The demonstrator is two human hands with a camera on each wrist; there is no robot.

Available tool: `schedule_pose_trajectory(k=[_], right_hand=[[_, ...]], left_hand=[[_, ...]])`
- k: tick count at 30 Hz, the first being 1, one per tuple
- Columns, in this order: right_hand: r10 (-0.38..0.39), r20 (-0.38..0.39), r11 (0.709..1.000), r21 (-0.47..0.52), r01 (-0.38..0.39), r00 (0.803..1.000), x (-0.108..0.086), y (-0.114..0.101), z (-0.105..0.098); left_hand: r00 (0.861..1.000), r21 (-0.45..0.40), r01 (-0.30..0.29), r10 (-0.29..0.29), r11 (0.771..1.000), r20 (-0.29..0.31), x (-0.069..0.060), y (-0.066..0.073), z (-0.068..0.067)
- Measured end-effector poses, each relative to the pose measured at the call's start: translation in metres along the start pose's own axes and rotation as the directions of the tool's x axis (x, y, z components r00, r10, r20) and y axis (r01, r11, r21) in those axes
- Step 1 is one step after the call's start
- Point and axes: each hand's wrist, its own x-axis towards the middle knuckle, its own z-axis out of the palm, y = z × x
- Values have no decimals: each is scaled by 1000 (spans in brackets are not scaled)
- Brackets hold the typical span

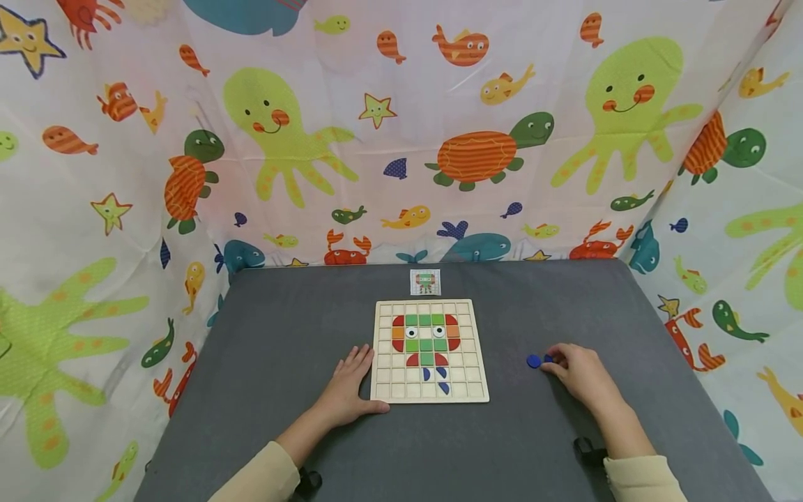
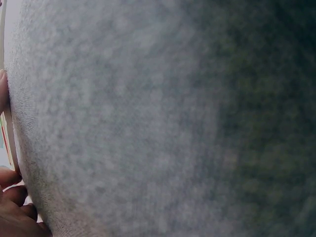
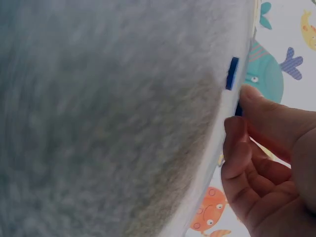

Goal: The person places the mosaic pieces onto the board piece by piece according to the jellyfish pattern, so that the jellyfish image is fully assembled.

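A wooden grid board (image 1: 429, 400) lies on the table, with red, orange, green and white eye tiles set in its upper squares. Lower on it are several blue pieces (image 1: 443, 388) with curved edges. My left hand (image 1: 348, 390) rests against the board's left side, fingers stretched along the edge and thumb at the near corner. To the right of the board, my right hand (image 1: 580, 376) pinches a small blue piece (image 3: 239, 109) between thumb and fingertips; its shape is mostly hidden. Just left of those fingertips a round blue piece (image 1: 533, 361) lies on the table.
Behind the board lies a small picture card (image 1: 425, 282) showing a coloured figure on a grid. The dark grey table (image 1: 301, 314) is bordered by a white curtain (image 1: 401, 153) printed with sea animals. Dark straps (image 1: 588, 450) sit at both wrists.
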Motion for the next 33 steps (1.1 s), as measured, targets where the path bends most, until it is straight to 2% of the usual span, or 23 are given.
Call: schedule_pose_trajectory(k=[7, 15, 19, 26, 33], right_hand=[[-23, -18, 1000, 21, 23, 1000, -5, -18, 1], [-105, -132, 994, 14, 108, 986, -4, -57, 10], [-130, -154, 990, 34, 137, 979, -4, -75, 18], [-126, -99, 989, 62, 133, 987, -2, -100, 32], [-178, -51, 982, 62, 181, 983, 0, -121, 44]], left_hand=[[1000, -4, -4, 4, 1000, -3, -1, 2, -2], [1000, 10, 0, 0, 1000, 3, -1, 2, -1], [1000, 15, 2, -2, 1000, 5, 0, 1, -1], [1000, 7, -2, 2, 1000, -4, 0, 1, -1], [1000, 14, -6, 6, 1000, 2, 0, 1, -1]])
